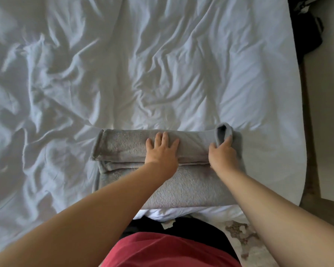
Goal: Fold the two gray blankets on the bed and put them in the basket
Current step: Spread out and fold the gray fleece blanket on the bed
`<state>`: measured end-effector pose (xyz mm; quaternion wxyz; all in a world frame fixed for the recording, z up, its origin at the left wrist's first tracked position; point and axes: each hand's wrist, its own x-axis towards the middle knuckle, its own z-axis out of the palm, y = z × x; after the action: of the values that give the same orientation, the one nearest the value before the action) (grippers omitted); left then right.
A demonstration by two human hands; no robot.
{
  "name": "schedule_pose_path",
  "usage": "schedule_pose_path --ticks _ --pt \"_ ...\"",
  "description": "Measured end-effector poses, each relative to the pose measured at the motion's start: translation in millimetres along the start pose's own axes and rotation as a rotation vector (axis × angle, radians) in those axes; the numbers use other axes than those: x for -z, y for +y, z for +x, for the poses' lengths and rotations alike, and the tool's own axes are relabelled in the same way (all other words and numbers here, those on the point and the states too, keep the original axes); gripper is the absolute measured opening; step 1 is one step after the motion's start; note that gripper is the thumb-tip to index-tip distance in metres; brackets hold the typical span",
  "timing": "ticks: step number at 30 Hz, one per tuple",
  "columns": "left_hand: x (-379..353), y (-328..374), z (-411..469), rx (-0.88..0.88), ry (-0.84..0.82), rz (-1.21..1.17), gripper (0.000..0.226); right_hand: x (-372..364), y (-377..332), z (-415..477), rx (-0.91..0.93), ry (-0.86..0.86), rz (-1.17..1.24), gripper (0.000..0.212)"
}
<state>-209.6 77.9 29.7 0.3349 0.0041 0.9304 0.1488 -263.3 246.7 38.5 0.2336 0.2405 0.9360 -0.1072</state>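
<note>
The gray blanket (123, 147) at the bed's near edge is a plain, even mid-gray with a fuzzy pile and no print. Inside its raised fold at the right end it looks darker gray. The bed sheet (143, 64) is plain white, its creases shading to bluish gray. Past the near edge a shirt (168, 251) is plain red over a black garment (201, 228). The rug (245, 239) is off-white with mottled brown-gray blotches. The floor (308, 151) along the right edge is brown.

Single head-worn view — faces forward, steeply down onto bed (162, 64), close over its near edge.
</note>
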Motion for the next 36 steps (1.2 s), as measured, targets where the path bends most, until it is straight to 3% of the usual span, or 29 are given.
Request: schedule_pose_path --ticks 4,7,9,14,16,19,22,24,27,29,32,36 --pt "-21.5 -14.8 -1.2 0.010 -0.016 0.058 0.062 12.5 6.7 42.3 -0.140 -0.085 0.078 0.057" --pt "-30.4 -18.8 -6.6 0.022 0.009 0.054 0.062 21.4 12.2 64.8 -0.151 -0.093 0.072 0.062" --pt "-31.0 -14.5 -7.0 0.049 0.018 0.033 0.065 25.1 13.5 79.8 -0.025 -0.081 0.038 0.056" --pt "-19.4 6.0 2.4 0.108 0.047 0.014 0.077 31.9 15.0 103.1 0.582 -0.153 -0.094 0.036" --pt "-15.4 12.4 7.9 0.099 0.072 0.024 0.079 35.7 17.6 111.1 0.671 -0.192 -0.153 0.028" --pt "-10.0 21.1 14.4 0.093 0.192 -0.004 0.069 49.2 21.4 124.0 0.662 -0.305 -0.255 0.029" --pt "-4.9 27.6 19.2 0.101 0.319 -0.068 0.054 63.4 29.6 134.5 0.685 -0.258 -0.256 0.017" --pt "-2.3 28.8 20.6 0.110 0.341 -0.097 0.046 69.9 38.0 136.0 0.655 -0.189 -0.091 0.012" --pt "-2.8 28.3 17.8 0.132 0.391 -0.140 0.038 77.0 51.7 132.0 0.550 0.045 0.293 0.020" --pt "-8.9 28.1 13.5 0.135 0.400 -0.138 0.036 75.3 63.2 125.5 0.567 0.151 0.385 0.027" --pt "-20.0 26.2 8.3 0.189 0.319 -0.108 0.040 58.2 87.2 115.5 0.633 0.097 0.245 0.032" --pt "-25.6 23.5 7.9 0.233 0.243 -0.097 0.042 41.2 110.1 111.6 0.545 -0.074 0.068 0.031"
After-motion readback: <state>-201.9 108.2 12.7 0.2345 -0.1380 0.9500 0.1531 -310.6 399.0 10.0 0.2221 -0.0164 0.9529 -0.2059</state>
